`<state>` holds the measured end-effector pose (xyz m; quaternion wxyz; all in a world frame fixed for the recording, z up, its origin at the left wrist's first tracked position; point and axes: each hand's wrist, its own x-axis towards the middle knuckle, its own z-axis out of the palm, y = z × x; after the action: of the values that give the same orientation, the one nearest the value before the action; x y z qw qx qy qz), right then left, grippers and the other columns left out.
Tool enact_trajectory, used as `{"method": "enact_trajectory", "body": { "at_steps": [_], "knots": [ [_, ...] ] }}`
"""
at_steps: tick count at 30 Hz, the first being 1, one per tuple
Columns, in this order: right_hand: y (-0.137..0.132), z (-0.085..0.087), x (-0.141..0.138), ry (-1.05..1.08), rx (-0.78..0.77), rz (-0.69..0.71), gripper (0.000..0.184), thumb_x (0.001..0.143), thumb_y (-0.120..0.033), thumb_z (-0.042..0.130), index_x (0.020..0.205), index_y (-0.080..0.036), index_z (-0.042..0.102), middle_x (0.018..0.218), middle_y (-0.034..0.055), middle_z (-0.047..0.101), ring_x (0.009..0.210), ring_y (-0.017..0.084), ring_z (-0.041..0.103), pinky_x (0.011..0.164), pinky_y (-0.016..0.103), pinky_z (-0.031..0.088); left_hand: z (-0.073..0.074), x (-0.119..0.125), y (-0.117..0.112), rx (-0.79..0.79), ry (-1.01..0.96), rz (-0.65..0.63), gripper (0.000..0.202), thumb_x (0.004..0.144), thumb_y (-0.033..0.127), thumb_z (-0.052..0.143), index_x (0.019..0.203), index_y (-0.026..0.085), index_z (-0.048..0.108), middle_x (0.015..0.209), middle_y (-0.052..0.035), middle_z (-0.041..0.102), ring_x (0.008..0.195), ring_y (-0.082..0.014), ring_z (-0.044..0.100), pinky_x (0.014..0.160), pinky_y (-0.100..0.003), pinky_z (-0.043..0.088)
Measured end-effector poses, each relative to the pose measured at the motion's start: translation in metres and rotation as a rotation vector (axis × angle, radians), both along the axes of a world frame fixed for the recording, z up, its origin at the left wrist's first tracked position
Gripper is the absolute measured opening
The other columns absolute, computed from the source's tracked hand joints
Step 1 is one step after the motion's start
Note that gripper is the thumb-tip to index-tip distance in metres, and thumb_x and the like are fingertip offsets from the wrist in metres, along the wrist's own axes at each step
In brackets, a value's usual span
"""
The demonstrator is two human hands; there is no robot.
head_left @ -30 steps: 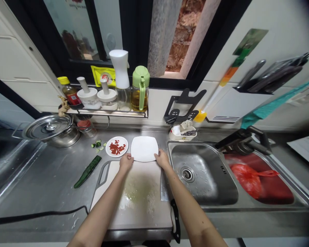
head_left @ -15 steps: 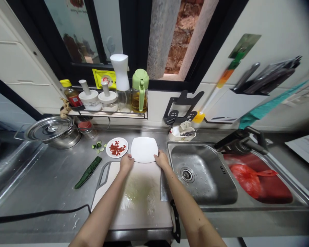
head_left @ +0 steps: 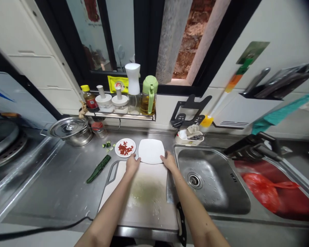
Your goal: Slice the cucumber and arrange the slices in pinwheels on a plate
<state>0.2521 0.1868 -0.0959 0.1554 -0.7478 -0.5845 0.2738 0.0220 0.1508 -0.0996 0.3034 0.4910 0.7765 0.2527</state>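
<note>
A white square plate [head_left: 151,151] lies at the far edge of the cutting board [head_left: 149,206]. My left hand [head_left: 133,163] grips its near left corner, and my right hand [head_left: 169,160] grips the near right corner, thumbs on the rim. Left of it sits a round white plate [head_left: 116,151] with chopped red pieces [head_left: 125,148] on it. A piece of cucumber [head_left: 99,168] rests on the counter, with several cucumber scraps [head_left: 108,144] behind it. The wet board carries a pale green stain. A knife [head_left: 180,221] with a black handle lies along the board's right side.
The sink [head_left: 213,181] is on the right, with a red plastic bag [head_left: 262,192] in its second basin. A lidded steel pot [head_left: 72,132] stands at the back left. Jars and an oil bottle [head_left: 148,99] line the rack [head_left: 123,116]. A black cord [head_left: 54,224] crosses the front left.
The camera view has turned left, so everything sits further right in the picture. Both hands still hold the square plate in about the same spot.
</note>
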Motion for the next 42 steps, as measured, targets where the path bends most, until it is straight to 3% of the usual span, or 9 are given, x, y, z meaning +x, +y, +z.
{"method": "enact_trajectory", "body": {
  "at_steps": [4,8,12,15,18,23,27,36,42],
  "knots": [
    [-0.017,0.009,0.009,0.098,0.157,-0.074,0.063,0.083,-0.038,0.053,0.134,-0.003,0.047,0.075,0.0056,0.065,0.075,0.021,0.063,0.072,0.030,0.045,0.007,-0.017,-0.017,0.075,-0.051,0.061,0.031,0.082,0.034,0.060,0.108,0.018,0.061,0.071,-0.0007,0.064,0.073,-0.0183,0.063,0.069,-0.025,0.041],
    [-0.055,0.017,0.026,0.167,0.252,-0.082,0.056,0.077,-0.048,0.049,0.114,-0.008,0.060,0.068,0.0023,0.061,0.068,0.021,0.060,0.068,0.031,0.044,0.013,-0.048,-0.036,0.183,-0.053,0.133,0.029,0.085,0.033,0.055,0.110,0.019,0.061,0.070,0.0015,0.061,0.068,-0.0154,0.059,0.066,-0.023,0.040],
    [-0.103,0.021,0.043,0.165,0.224,-0.034,0.046,0.072,-0.054,0.047,0.092,-0.015,0.062,0.060,-0.0002,0.057,0.060,0.020,0.056,0.063,0.031,0.042,0.020,-0.086,-0.048,0.243,0.192,0.212,0.027,0.085,0.029,0.055,0.109,0.019,0.063,0.095,-0.0067,0.065,0.094,-0.0211,0.059,0.084,-0.029,0.041],
    [-0.134,0.022,0.052,0.112,0.179,0.015,0.038,0.071,-0.055,0.045,0.080,-0.020,0.057,0.063,0.0019,0.058,0.061,0.020,0.057,0.063,0.030,0.040,0.024,-0.111,-0.053,0.172,0.384,0.270,0.027,0.086,0.028,0.054,0.110,0.022,0.064,0.116,-0.0112,0.061,0.111,-0.0281,0.052,0.093,-0.039,0.038],
    [-0.158,0.023,0.057,0.029,0.109,0.078,0.032,0.073,-0.054,0.045,0.075,-0.022,0.050,0.065,0.0032,0.060,0.062,0.020,0.056,0.061,0.029,0.038,0.024,-0.128,-0.055,0.094,0.475,0.256,0.030,0.087,0.028,0.053,0.115,0.023,0.063,0.121,-0.0111,0.058,0.116,-0.0296,0.049,0.097,-0.043,0.035],
    [-0.184,0.025,0.056,-0.126,-0.070,0.116,0.024,0.078,-0.046,0.049,0.083,-0.022,0.049,0.070,0.0026,0.061,0.066,0.019,0.058,0.060,0.026,0.034,0.015,-0.146,-0.058,-0.028,0.534,0.194,0.039,0.086,0.030,0.055,0.124,0.025,0.057,0.125,-0.0119,0.056,0.117,-0.0308,0.050,0.097,-0.045,0.036],
    [-0.193,0.026,0.049,-0.195,-0.186,0.120,0.029,0.081,-0.042,0.054,0.098,-0.019,0.051,0.075,0.0030,0.064,0.071,0.020,0.061,0.062,0.026,0.034,0.008,-0.156,-0.062,-0.095,0.549,0.135,0.045,0.085,0.032,0.055,0.131,0.027,0.052,0.125,-0.0129,0.058,0.117,-0.0312,0.052,0.096,-0.046,0.037],
    [-0.192,0.032,0.043,-0.221,-0.260,0.131,0.056,0.079,-0.037,0.063,0.126,-0.012,0.046,0.095,0.0116,0.068,0.091,0.025,0.065,0.069,0.027,0.038,0.004,-0.168,-0.065,-0.097,0.574,0.069,0.046,0.086,0.035,0.056,0.131,0.028,0.053,0.120,-0.0128,0.061,0.113,-0.0318,0.055,0.091,-0.046,0.042],
    [-0.193,0.033,0.039,-0.241,-0.241,0.111,0.054,0.077,-0.029,0.064,0.125,-0.010,0.048,0.091,0.0105,0.069,0.089,0.024,0.065,0.070,0.026,0.038,0.016,-0.160,-0.076,-0.011,0.535,0.122,0.046,0.085,0.038,0.058,0.129,0.028,0.055,0.119,-0.0126,0.062,0.112,-0.0327,0.055,0.089,-0.046,0.044]
  ]
}}
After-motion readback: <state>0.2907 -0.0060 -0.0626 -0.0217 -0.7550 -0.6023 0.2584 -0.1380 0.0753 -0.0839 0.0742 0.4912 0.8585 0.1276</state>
